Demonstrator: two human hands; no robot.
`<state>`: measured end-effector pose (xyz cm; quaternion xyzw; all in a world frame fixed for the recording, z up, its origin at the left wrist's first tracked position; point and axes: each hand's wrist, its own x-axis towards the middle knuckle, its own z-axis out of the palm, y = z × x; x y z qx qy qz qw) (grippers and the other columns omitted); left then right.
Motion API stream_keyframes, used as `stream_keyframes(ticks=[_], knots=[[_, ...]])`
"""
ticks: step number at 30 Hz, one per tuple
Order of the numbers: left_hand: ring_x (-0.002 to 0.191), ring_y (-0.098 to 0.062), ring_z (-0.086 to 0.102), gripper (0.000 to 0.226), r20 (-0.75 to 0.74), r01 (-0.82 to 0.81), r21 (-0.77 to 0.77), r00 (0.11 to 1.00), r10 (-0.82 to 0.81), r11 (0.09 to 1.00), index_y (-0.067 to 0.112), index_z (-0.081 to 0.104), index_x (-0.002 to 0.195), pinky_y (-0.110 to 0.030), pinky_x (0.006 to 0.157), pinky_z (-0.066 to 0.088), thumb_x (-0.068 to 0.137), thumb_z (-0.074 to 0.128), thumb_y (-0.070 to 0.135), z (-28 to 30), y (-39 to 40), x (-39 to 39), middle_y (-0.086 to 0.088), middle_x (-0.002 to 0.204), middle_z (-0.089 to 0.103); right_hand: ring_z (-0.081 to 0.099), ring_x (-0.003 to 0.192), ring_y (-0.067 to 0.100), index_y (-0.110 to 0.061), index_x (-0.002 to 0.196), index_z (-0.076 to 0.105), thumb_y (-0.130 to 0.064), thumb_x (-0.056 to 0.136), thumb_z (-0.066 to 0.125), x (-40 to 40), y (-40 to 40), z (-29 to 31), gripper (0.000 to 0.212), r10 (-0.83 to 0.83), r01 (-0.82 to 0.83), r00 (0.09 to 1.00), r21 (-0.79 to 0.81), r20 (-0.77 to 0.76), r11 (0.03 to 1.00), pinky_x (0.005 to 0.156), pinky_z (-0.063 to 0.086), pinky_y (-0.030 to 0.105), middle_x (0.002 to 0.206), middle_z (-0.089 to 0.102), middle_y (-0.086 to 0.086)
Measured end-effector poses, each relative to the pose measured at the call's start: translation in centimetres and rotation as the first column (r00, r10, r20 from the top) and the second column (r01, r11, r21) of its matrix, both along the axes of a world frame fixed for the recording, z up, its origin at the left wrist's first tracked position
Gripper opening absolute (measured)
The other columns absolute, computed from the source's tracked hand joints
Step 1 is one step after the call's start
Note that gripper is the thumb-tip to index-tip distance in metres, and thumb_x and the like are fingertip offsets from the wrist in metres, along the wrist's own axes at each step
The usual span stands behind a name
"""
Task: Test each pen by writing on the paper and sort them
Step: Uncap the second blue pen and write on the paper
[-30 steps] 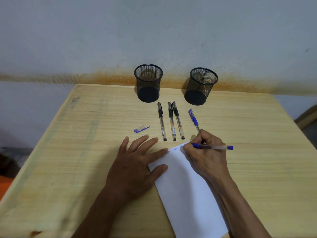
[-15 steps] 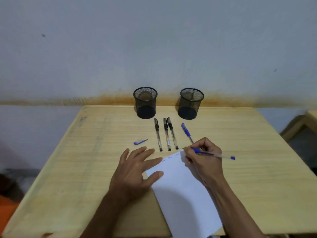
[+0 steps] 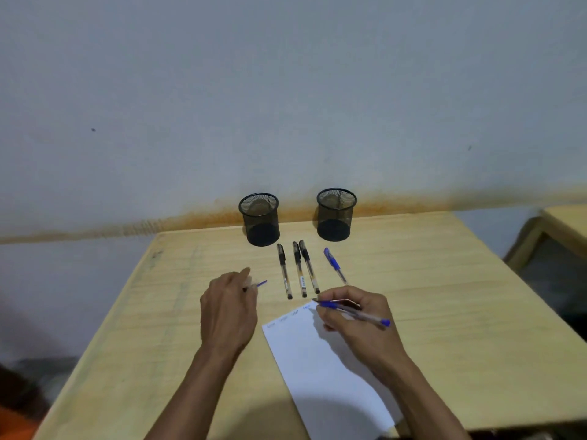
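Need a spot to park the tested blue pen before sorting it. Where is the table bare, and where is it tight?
Bare wood runs right of the paper and right hand to the table edge, and left of the left hand. It is crowded between the two mesh cups and the paper: three black pens, a capped blue pen, the blue cap.

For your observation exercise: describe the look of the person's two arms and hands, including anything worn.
Both forearms are bare up to the frame's edge: no sleeves, watch, bracelets or gloves show. The left hand and right hand carry no visible rings.
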<state>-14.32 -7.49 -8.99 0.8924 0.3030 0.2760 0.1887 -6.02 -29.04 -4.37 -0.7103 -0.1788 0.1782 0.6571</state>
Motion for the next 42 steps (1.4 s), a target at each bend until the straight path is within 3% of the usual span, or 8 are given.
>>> stream_keyframes(ticks=[5,10,16,24,31,35,39,42], knots=[[0.095,-0.031,0.057,0.019,-0.248,0.023,0.153,0.969,0.016,0.988,0.021,0.072,0.089,-0.039,0.078,0.038,0.096,0.055,0.027,0.0,1.8,1.1,0.000,0.088,0.058,0.075,0.073,0.017,-0.006,0.085,0.074,0.001,0.079,0.082,-0.7,0.0,0.5,0.012,-0.038,0.045,0.997,0.100,-0.066,0.994,0.063,0.062,0.030,0.080,0.079,0.007],[0.099,-0.024,0.056,0.012,-0.048,0.071,-0.006,0.996,-0.071,0.997,0.022,0.077,0.097,-0.040,0.085,0.042,0.093,0.066,0.024,0.6,0.4,0.4,0.004,0.098,0.064,0.075,0.076,0.016,-0.012,0.090,0.079,-0.001,0.083,0.078,-0.9,-0.5,0.8,0.013,-0.058,0.068,0.995,0.133,-0.081,0.989,0.072,0.064,0.032,0.083,0.080,0.004],[0.104,-0.005,0.053,0.016,0.209,0.259,-0.151,0.951,-0.226,0.954,0.030,0.075,0.098,-0.010,0.084,0.036,0.094,0.066,0.018,2.9,-4.3,-2.0,0.021,0.099,0.063,0.072,0.089,0.003,-0.025,0.088,0.077,-0.025,0.087,0.077,-1.5,-0.5,2.3,0.001,-0.062,0.051,0.989,0.084,0.136,0.995,0.069,0.061,0.025,0.086,0.077,-0.014],[0.106,-0.005,0.056,0.018,0.272,0.361,-0.110,0.907,-0.322,0.926,0.037,0.074,0.101,-0.033,0.088,0.046,0.092,0.058,0.036,4.1,-5.5,-3.5,0.026,0.101,0.064,0.070,0.089,-0.001,-0.026,0.083,0.078,-0.025,0.086,0.078,-1.9,-0.4,2.6,0.003,0.002,-0.002,0.973,-0.002,0.233,1.000,0.068,0.055,0.016,0.085,0.077,-0.017],[0.097,-0.008,0.062,0.024,0.295,0.393,-0.071,0.886,-0.357,0.917,0.029,0.075,0.101,-0.034,0.083,0.051,0.093,0.055,0.038,5.0,-6.0,-3.9,0.021,0.097,0.069,0.069,0.083,0.001,-0.021,0.082,0.079,-0.025,0.084,0.079,-2.3,-0.1,3.0,0.005,0.023,-0.034,0.980,0.051,0.196,0.998,0.071,0.053,0.013,0.081,0.077,-0.011],[0.090,-0.010,0.061,0.016,0.325,0.398,-0.042,0.873,-0.364,0.917,0.019,0.077,0.097,-0.025,0.080,0.048,0.091,0.062,0.019,5.6,-6.3,-4.0,0.013,0.090,0.069,0.070,0.077,0.002,-0.017,0.082,0.078,-0.036,0.077,0.078,-2.8,0.3,3.3,0.020,0.009,-0.026,0.989,0.116,0.149,0.993,0.064,0.050,0.016,0.077,0.077,-0.009],[0.087,-0.011,0.061,0.019,0.318,0.421,-0.044,0.866,-0.386,0.906,0.018,0.077,0.099,-0.020,0.078,0.046,0.092,0.061,0.026,6.0,-6.7,-4.1,0.015,0.088,0.069,0.062,0.062,-0.002,-0.016,0.085,0.079,-0.033,0.077,0.079,-2.7,-0.1,3.5,0.019,0.042,-0.051,0.995,0.091,0.094,0.995,0.061,0.048,0.014,0.071,0.074,-0.012],[0.088,-0.008,0.061,0.029,0.300,0.411,-0.068,0.877,-0.375,0.909,0.020,0.076,0.102,-0.022,0.075,0.047,0.092,0.055,0.038,6.2,-6.5,-4.2,0.018,0.088,0.067,0.068,0.078,0.003,-0.023,0.117,0.071,-0.041,0.063,0.086,-2.4,-0.7,2.9,0.059,-0.065,0.073,0.996,0.150,-0.054,0.986,0.067,0.055,0.022,0.100,0.076,-0.005]])
